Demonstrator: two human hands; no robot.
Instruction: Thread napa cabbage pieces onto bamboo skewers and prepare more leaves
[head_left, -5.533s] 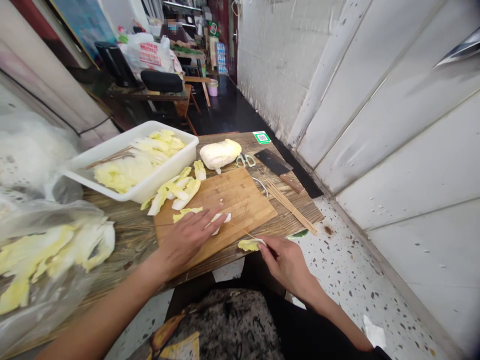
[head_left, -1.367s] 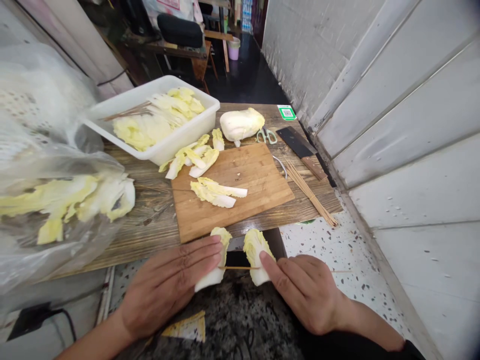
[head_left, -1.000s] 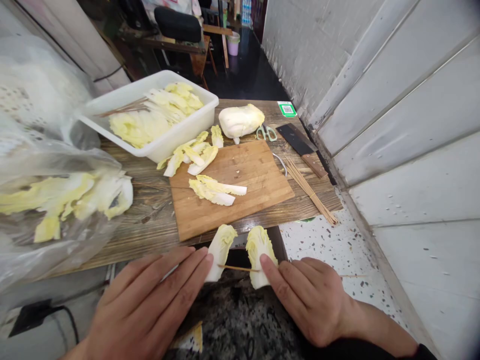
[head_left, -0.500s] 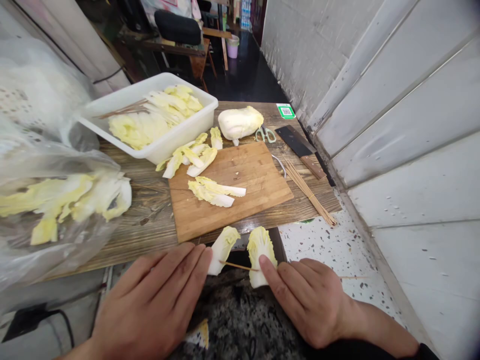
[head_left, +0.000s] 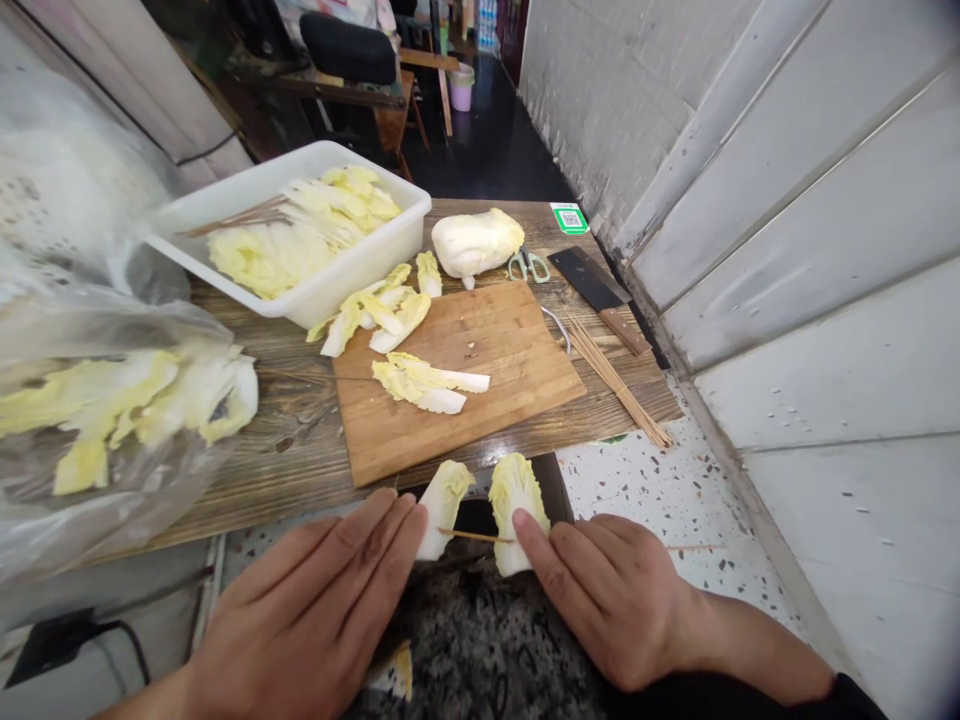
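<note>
Both hands are low in front of the table edge, over my lap. My left hand (head_left: 315,610) pinches a pale cabbage leaf piece (head_left: 442,495), fingers together. My right hand (head_left: 607,600) grips a second cabbage leaf piece (head_left: 516,500) threaded on a thin bamboo skewer (head_left: 480,537) that bridges the two pieces; the skewer's tail sticks out to the right behind the hand. On the wooden cutting board (head_left: 510,380) lie more cut cabbage strips (head_left: 427,382).
A white tub (head_left: 360,265) of skewered cabbage sits at the back left, loose leaves (head_left: 379,312) beside it. A cabbage head (head_left: 476,243), scissors (head_left: 529,266), cleaver (head_left: 600,298) and bundle of skewers (head_left: 615,382) lie right. A plastic bag of leaves (head_left: 112,410) is left.
Since 5.5 s ago both hands came off the board down to my lap with two leaf pieces on a skewer. In the last second the left hand's piece tilted slightly; little else moved.
</note>
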